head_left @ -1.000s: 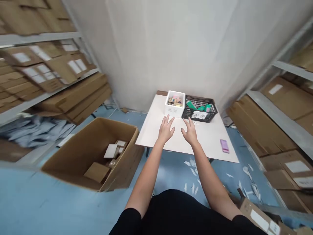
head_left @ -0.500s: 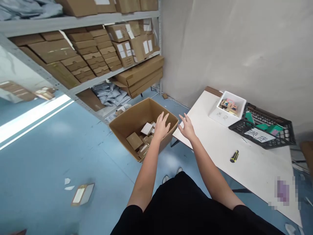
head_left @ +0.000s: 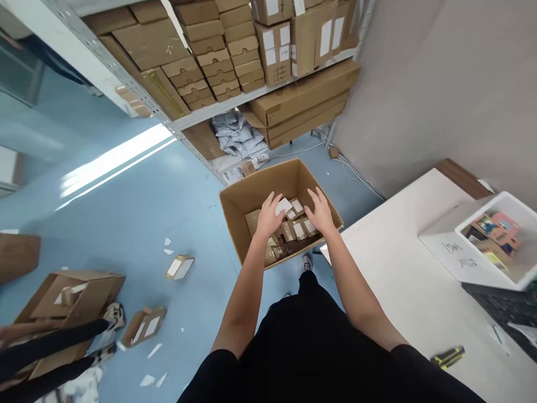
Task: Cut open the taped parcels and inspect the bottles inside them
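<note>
Both my arms stretch forward over an open cardboard box (head_left: 247, 193) that stands on the blue floor. Several small brown packets with white labels (head_left: 293, 226) lie inside it. My left hand (head_left: 268, 215) hovers over the box's middle with fingers spread, holding nothing. My right hand (head_left: 321, 211) is beside it, over the right part of the box, fingers apart and empty too. Neither hand visibly touches a packet.
A white table (head_left: 398, 274) at the right carries a white bin (head_left: 457, 246), a black crate (head_left: 503, 305) and a yellow-black tool (head_left: 448, 356). Metal shelves with cartons (head_left: 235, 50) rise behind. Small boxes (head_left: 178, 267) litter the floor; another person's dark sleeve (head_left: 46, 341) is at lower left.
My view has swung left from the table to the floor box. Both hands have moved from above the table to over the open box, still empty.
</note>
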Demonstrator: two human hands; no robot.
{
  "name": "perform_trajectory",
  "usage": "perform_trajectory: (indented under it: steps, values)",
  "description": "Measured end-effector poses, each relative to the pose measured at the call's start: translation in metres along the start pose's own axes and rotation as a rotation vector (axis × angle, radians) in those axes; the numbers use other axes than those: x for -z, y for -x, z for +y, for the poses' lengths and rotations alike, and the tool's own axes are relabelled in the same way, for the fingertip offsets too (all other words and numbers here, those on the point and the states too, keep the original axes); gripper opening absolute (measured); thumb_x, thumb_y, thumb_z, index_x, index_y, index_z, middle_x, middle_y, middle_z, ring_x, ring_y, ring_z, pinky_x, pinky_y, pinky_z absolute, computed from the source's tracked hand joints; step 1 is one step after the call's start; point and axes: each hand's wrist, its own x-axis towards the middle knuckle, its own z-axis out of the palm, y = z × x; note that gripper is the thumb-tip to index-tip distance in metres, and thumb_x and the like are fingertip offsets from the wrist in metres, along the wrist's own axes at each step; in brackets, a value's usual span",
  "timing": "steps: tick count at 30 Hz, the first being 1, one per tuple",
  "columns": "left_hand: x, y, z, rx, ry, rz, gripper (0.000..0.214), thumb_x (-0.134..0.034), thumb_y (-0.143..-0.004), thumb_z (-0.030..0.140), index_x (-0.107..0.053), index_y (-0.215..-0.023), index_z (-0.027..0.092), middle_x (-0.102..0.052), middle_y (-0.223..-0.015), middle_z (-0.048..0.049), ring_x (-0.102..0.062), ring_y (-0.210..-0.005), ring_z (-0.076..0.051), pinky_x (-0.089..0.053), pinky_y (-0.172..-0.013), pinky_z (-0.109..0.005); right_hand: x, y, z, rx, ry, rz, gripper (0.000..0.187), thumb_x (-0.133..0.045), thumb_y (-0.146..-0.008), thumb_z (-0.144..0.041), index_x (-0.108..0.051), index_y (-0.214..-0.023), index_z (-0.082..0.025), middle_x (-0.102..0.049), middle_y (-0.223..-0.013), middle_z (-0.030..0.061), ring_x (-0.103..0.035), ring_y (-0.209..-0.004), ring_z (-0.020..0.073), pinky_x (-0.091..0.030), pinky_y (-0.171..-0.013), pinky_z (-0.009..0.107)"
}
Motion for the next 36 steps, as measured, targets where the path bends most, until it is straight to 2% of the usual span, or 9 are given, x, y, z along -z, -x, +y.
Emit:
perform_trajectory:
  steps: [4,8,13,16,21,26,31,36]
  values:
    - [-0.010,-0.038,-0.013,0.081,-0.017,-0.014,0.061,-0.062,-0.098,0.029,-0.049,-0.158,0.027,-0.036,-0.173,-0.0089,-0.036,-0.159,-0.029,-0.036,-0.130,-0.050,-0.020,-0.045,0.029,-0.017,-0.093,-0.059,0.067,-0.055,-0.098,-0.030,-0.040,-0.164,-0.026,-0.033,-0.172,0.0117,-0.033,-0.158,0.0317,-0.036,-0.128,0.056]
    - [-0.015,-0.055,-0.045,0.194,-0.018,0.014,0.060,-0.060,-0.099,0.030,-0.049,-0.157,0.027,-0.037,-0.172,-0.0098,-0.035,-0.159,-0.029,-0.036,-0.130,-0.051,-0.052,-0.085,0.046,-0.022,-0.138,-0.113,0.066,-0.055,-0.097,-0.029,-0.043,-0.162,-0.025,-0.037,-0.170,0.0126,-0.037,-0.156,0.0311,-0.036,-0.127,0.056]
    - [-0.021,-0.052,-0.112,0.385,-0.013,0.048,0.060,-0.062,-0.096,0.027,-0.052,-0.155,0.025,-0.040,-0.170,-0.0119,-0.039,-0.157,-0.030,-0.039,-0.128,-0.050,-0.100,-0.125,0.057,-0.001,-0.116,-0.213,0.066,-0.056,-0.096,-0.029,-0.045,-0.161,-0.024,-0.037,-0.170,0.0125,-0.038,-0.156,0.0313,-0.037,-0.127,0.056]
    - [-0.038,-0.048,-0.163,0.506,0.001,0.046,0.061,-0.063,-0.094,0.026,-0.053,-0.155,0.024,-0.040,-0.170,-0.0128,-0.041,-0.156,-0.031,-0.040,-0.127,-0.050,-0.139,-0.144,0.066,0.005,-0.090,-0.283,0.066,-0.056,-0.096,-0.028,-0.044,-0.161,-0.024,-0.036,-0.171,0.0123,-0.038,-0.155,0.0322,-0.037,-0.126,0.057]
    - [-0.098,-0.032,-0.252,0.671,0.063,-0.037,0.064,-0.065,-0.092,0.026,-0.052,-0.155,0.021,-0.040,-0.169,-0.0163,-0.039,-0.157,-0.033,-0.039,-0.127,-0.049,-0.216,-0.157,0.092,-0.014,-0.044,-0.381,0.070,-0.057,-0.093,-0.025,-0.044,-0.162,-0.023,-0.038,-0.170,0.0117,-0.039,-0.155,0.0327,-0.041,-0.125,0.056]
    - [-0.165,-0.002,-0.328,0.880,0.131,-0.091,0.067,-0.069,-0.090,0.029,-0.052,-0.154,0.016,-0.044,-0.166,-0.0202,-0.038,-0.157,-0.033,-0.037,-0.127,-0.048,-0.289,-0.148,0.121,-0.036,-0.013,-0.446,0.072,-0.057,-0.093,-0.022,-0.042,-0.163,-0.023,-0.041,-0.168,0.0135,-0.043,-0.153,0.0343,-0.043,-0.122,0.058]
    - [-0.220,0.024,-0.384,1.140,0.201,-0.162,0.077,-0.072,-0.088,0.025,-0.044,-0.158,0.013,-0.052,-0.160,-0.0219,-0.046,-0.153,-0.030,-0.038,-0.125,-0.042,-0.351,-0.122,0.152,-0.070,0.037,-0.516,0.074,-0.057,-0.091,-0.019,-0.042,-0.164,-0.024,-0.041,-0.168,0.0133,-0.048,-0.149,0.0339,-0.045,-0.121,0.056]
    - [-0.272,0.037,-0.426,1.221,0.234,-0.182,0.083,-0.073,-0.087,0.021,-0.038,-0.162,0.012,-0.048,-0.163,-0.0231,-0.045,-0.154,-0.030,-0.037,-0.126,-0.042,-0.395,-0.096,0.194,-0.125,0.096,-0.591,0.077,-0.059,-0.088,-0.019,-0.042,-0.163,-0.022,-0.040,-0.168,0.0154,-0.046,-0.150,0.0358,-0.047,-0.119,0.058]
